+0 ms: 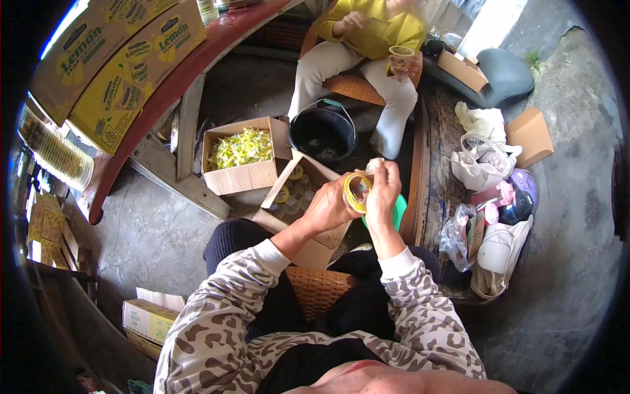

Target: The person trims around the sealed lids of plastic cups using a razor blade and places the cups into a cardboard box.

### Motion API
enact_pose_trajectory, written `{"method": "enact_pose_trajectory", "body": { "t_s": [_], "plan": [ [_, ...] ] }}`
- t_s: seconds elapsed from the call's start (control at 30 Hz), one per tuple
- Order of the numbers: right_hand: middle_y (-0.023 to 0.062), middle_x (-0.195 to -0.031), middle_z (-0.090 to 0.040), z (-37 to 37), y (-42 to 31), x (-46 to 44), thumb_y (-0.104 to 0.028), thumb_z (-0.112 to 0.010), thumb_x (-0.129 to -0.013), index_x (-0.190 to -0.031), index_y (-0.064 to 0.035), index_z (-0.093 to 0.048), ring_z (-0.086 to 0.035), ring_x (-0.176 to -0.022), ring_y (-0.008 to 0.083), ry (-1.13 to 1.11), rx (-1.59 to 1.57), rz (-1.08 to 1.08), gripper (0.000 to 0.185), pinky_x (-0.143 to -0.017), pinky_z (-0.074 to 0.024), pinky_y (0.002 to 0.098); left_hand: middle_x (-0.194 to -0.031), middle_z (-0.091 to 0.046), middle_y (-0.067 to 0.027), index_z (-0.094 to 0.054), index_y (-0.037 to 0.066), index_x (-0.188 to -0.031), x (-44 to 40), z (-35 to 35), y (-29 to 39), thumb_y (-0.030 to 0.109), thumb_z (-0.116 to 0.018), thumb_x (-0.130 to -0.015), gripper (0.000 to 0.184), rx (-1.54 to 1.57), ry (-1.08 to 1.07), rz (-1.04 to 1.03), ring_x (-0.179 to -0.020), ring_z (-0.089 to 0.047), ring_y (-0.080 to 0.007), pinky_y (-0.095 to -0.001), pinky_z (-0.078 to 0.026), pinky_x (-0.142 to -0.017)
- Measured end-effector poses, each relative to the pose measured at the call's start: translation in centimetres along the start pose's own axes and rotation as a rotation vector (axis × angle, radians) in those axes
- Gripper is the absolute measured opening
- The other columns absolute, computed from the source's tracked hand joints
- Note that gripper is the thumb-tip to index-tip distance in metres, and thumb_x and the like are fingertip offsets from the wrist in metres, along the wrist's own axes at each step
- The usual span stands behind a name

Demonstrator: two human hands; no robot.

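Yellow-ringed cup (357,192) sits in both hands (330,206) (382,197), near a carton (315,252) of cups (282,195).

Left hand (330,205), right hand (382,192) close together out front, fingers (392,172) curled; left arm (223,299), right arm (420,299) extended forward, converging.

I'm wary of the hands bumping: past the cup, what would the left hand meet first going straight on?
Probably the right hand, just across the cup from the left hand; depth is hard to judge.
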State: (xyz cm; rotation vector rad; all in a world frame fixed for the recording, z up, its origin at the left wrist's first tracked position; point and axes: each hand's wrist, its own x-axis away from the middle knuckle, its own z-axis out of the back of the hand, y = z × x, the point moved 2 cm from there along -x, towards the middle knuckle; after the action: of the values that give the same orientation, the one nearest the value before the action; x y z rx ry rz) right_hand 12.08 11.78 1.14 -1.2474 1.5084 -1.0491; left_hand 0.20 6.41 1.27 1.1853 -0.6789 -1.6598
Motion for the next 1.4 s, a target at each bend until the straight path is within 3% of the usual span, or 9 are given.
{"method": "enact_pose_trajectory", "body": {
  "t_s": [0.1, 0.2, 0.3, 0.47, 0.6, 0.67, 0.77, 1.1, 1.4],
  "plan": [
    [0.0066, -0.083, -0.058, 1.8, 0.4, -2.6, -0.020, -0.051, -0.104, -0.099, -0.0013, -0.050, -0.063, -0.064, 0.0167, 0.130, -0.052, 0.046, 0.019, -0.069, -0.0559, 0.0290, -0.095, -0.068, -0.0147, -0.056, 0.001, -0.116, 0.8, -0.1, 0.2, 0.018, -0.085, -0.071, 0.057, -0.066, 0.070, -0.066, -0.088, -0.069, -0.0319, -0.0383, -0.054, -0.078],
    [0.0077, -0.091, -0.061, 2.7, -0.5, -3.5, -0.021, -0.049, -0.105, -0.103, 0.0005, -0.054, -0.065, -0.075, 0.0140, -0.064, -0.044, 0.030, 0.022, -0.076, -0.0563, 0.0301, -0.102, -0.064, -0.0150, -0.050, -0.002, -0.122, 1.2, 0.8, 0.4, 0.018, -0.084, -0.072, 0.064, 0.037, -0.036, 0.104, -0.096, -0.067, -0.0276, -0.0371, -0.053, -0.085],
    [0.0083, -0.098, -0.064, 2.2, -1.1, -2.3, -0.014, -0.046, -0.106, -0.115, -0.0004, -0.062, -0.064, -0.081, 0.0123, -0.275, 0.103, -0.016, 0.023, -0.079, -0.0548, 0.0294, -0.112, -0.061, -0.0158, -0.049, -0.002, -0.124, 0.6, 1.8, 0.3, 0.017, -0.080, -0.075, 0.061, 0.086, 0.004, 0.061, -0.104, -0.064, -0.0278, -0.0366, -0.050, -0.092],
    [0.0083, -0.089, -0.059, 0.7, -2.3, -1.3, 0.002, -0.047, -0.098, -0.105, -0.0033, -0.065, -0.059, -0.077, 0.0171, -0.481, 0.471, 0.396, 0.020, -0.070, -0.0491, 0.0311, -0.115, -0.063, -0.0149, -0.046, 0.000, -0.127, 0.2, 2.0, -1.0, 0.013, -0.076, -0.076, 0.061, 0.156, -0.023, 0.151, -0.108, -0.063, -0.0228, -0.0360, -0.050, -0.094],
    [0.0096, -0.093, -0.060, 0.2, -3.7, -0.1, -0.004, -0.062, -0.090, -0.099, -0.0042, -0.062, -0.061, -0.081, 0.0239, -0.595, 0.618, 0.360, 0.009, -0.072, -0.0494, 0.0351, -0.109, -0.066, -0.0147, -0.049, 0.000, -0.125, 0.2, 2.1, -1.1, 0.014, -0.082, -0.072, 0.065, 0.125, -0.096, 0.202, -0.103, -0.066, -0.0242, -0.0361, -0.052, -0.090],
    [0.0083, -0.092, -0.059, 0.0, -4.1, 0.4, -0.009, -0.075, -0.078, -0.095, -0.0062, -0.059, -0.061, -0.087, 0.0275, -0.610, 0.870, 0.555, 0.023, -0.077, -0.0491, 0.0391, -0.109, -0.067, -0.0163, -0.051, 0.000, -0.124, 0.4, 1.9, -1.5, 0.017, -0.085, -0.069, 0.067, 0.080, -0.121, 0.176, -0.101, -0.067, -0.0249, -0.0367, -0.052, -0.088],
    [0.0072, -0.091, -0.058, 0.0, -3.8, 0.4, -0.010, -0.082, -0.070, -0.093, -0.0072, -0.057, -0.060, -0.090, 0.0295, -0.622, 0.936, 0.566, 0.034, -0.079, -0.0483, 0.0416, -0.110, -0.067, -0.0168, -0.051, 0.000, -0.125, 0.3, 2.0, -0.7, 0.020, -0.087, -0.068, 0.071, 0.032, -0.177, 0.172, -0.101, -0.067, -0.0249, -0.0361, -0.052, -0.087],
    [0.0089, -0.085, -0.057, 0.0, -3.8, 0.6, -0.007, -0.072, -0.080, -0.085, -0.0037, -0.060, -0.061, -0.081, 0.0279, -0.677, 0.906, 0.743, 0.014, -0.072, -0.0511, 0.0396, -0.105, -0.067, -0.0121, -0.053, -0.001, -0.121, 0.5, 1.2, -2.5, 0.028, -0.094, -0.062, 0.078, 0.274, -0.237, 0.197, -0.096, -0.065, -0.0199, -0.0335, -0.051, -0.090],
    [0.0108, -0.084, -0.056, -0.3, -4.7, 0.9, -0.012, -0.069, -0.084, -0.086, -0.0031, -0.058, -0.060, -0.079, 0.0297, -0.756, 1.016, 0.773, 0.014, -0.070, -0.0481, 0.0414, -0.100, -0.068, -0.0043, -0.058, 0.003, -0.109, 0.6, 2.2, -1.5, 0.019, -0.090, -0.068, 0.054, 0.345, -0.437, 0.301, -0.092, -0.062, -0.0136, -0.0312, -0.050, -0.084]
  ]
}}
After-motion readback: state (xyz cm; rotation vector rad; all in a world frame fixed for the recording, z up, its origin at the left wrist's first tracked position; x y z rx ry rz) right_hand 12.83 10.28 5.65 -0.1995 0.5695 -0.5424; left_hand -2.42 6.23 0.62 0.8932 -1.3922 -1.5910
